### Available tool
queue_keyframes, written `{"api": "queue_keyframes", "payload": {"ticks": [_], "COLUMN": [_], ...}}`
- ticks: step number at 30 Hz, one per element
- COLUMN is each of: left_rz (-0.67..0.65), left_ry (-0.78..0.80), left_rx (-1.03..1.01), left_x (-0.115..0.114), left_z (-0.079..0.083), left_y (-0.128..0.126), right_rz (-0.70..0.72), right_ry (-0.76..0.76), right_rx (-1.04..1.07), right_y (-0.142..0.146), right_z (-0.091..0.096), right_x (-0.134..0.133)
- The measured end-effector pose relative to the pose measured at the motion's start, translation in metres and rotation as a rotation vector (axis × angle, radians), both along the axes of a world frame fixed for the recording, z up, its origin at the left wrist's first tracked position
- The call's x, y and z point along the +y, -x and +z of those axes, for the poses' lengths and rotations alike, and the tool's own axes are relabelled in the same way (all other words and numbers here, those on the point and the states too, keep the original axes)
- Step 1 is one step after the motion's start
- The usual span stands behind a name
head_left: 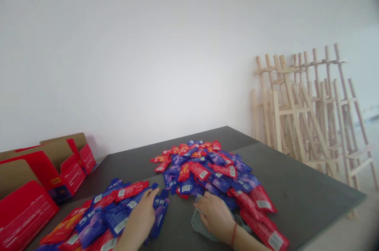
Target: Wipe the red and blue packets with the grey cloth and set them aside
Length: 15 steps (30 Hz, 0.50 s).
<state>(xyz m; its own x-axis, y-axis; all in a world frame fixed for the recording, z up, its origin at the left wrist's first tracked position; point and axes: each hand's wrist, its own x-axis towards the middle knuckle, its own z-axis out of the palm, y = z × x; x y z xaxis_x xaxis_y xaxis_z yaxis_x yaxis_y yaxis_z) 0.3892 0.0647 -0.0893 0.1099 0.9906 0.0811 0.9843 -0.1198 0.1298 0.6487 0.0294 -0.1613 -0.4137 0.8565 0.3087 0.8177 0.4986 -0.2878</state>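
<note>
My left hand (143, 211) is over the right edge of the left heap of packets. Its fingers are bent together at the edge of a blue packet (160, 213) printed with white characters, though part of the grip is hidden. My right hand (213, 214), with a red string round the wrist, has its fingers curled on a grey-green cloth (201, 225) on the table. The larger heap of red and blue packets (204, 172) lies just beyond and to the right of this hand. Several red packets (274, 237) trail down beside my right forearm.
Open red cardboard boxes (26, 211) with brown insides stand at the left of the dark grey table (310, 191). Wooden easels (296, 112) lean near the white wall (162, 53), beyond the table's right edge.
</note>
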Motion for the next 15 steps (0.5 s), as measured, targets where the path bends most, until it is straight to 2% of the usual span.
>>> {"api": "queue_keyframes", "payload": {"ticks": [4,8,12,15], "left_rz": [0.084,0.155,0.198,0.101], "left_ry": [-0.020,0.010,-0.009,-0.036], "left_rx": [0.028,0.090,0.163,0.163], "left_x": [0.036,0.046,0.049,0.065], "left_z": [0.012,0.010,0.011,0.015], "left_y": [0.038,0.057,0.055,0.034], "right_rz": [0.000,-0.004,-0.006,-0.001], "right_ry": [-0.019,-0.009,0.001,0.005], "right_rx": [0.003,-0.002,-0.007,0.003], "right_y": [0.000,0.000,0.000,0.000], "right_z": [0.001,0.002,0.002,0.002], "right_x": [0.000,-0.001,-0.002,-0.002]}}
